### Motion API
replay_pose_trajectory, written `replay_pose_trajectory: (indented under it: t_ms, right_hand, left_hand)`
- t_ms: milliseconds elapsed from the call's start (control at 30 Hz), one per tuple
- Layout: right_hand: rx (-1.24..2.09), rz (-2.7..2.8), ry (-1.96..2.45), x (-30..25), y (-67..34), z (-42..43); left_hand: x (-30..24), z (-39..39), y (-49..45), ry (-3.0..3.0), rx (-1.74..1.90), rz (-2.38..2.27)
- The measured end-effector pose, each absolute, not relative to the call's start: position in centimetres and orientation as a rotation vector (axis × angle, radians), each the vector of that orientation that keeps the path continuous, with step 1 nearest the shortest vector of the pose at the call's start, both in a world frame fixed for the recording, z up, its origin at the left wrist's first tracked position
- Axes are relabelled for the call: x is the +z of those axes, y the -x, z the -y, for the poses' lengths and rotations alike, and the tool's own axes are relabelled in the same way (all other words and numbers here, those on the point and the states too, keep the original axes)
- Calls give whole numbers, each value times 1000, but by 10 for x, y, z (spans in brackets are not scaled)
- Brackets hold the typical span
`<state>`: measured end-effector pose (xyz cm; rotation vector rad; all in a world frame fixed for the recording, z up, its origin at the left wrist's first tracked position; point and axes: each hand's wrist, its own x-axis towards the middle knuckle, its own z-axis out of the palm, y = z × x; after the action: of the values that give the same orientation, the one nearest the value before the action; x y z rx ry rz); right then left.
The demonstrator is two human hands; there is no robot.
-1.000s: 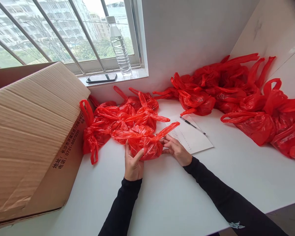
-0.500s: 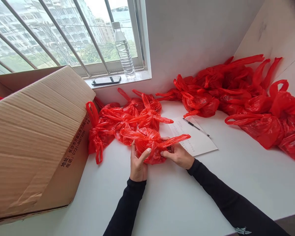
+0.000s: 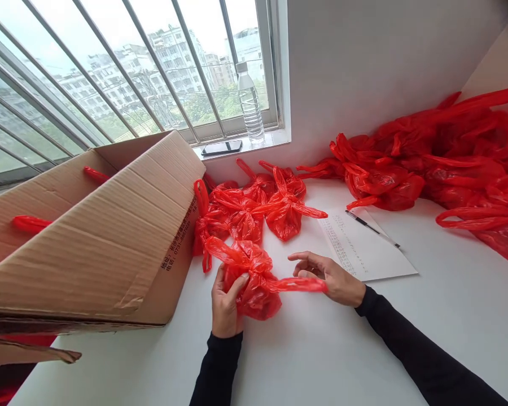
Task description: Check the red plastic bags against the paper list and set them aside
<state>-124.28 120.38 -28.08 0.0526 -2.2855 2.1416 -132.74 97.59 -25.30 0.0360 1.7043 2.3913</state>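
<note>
Far left: open cardboard box [image 3: 110,237], tipped on the white table [image 3: 305,361]. Left hand [image 3: 224,304] next, fingers closed around the near side of a knotted red bag [image 3: 256,285] that sits on the table just beside the box. Right hand [image 3: 334,279]: fingers loosely spread, the bag's handle strip lying across them; can't tell if they grip it. Further right: paper sheet [image 3: 372,254] with pen [image 3: 370,227], then a heap of red bags [image 3: 449,163].

Left hand [image 3: 225,301] clenched — right hand [image 3: 333,278] spread.
</note>
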Motion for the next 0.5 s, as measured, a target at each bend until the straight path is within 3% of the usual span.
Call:
replay_pose_trajectory:
  t_ms: [233, 400, 500]
  right_hand:
    - [2076, 2336, 14, -283, 1244, -1201]
    - [2048, 2339, 31, -285, 1245, -1201]
    - [2049, 2330, 23, -286, 1245, -1200]
  left_hand:
    - [-258, -880, 1352, -72, 1789, -2657]
    - [-251, -894, 1316, -326, 1210, -3390]
    - [-257, -906, 1302, -572, 815, -3501]
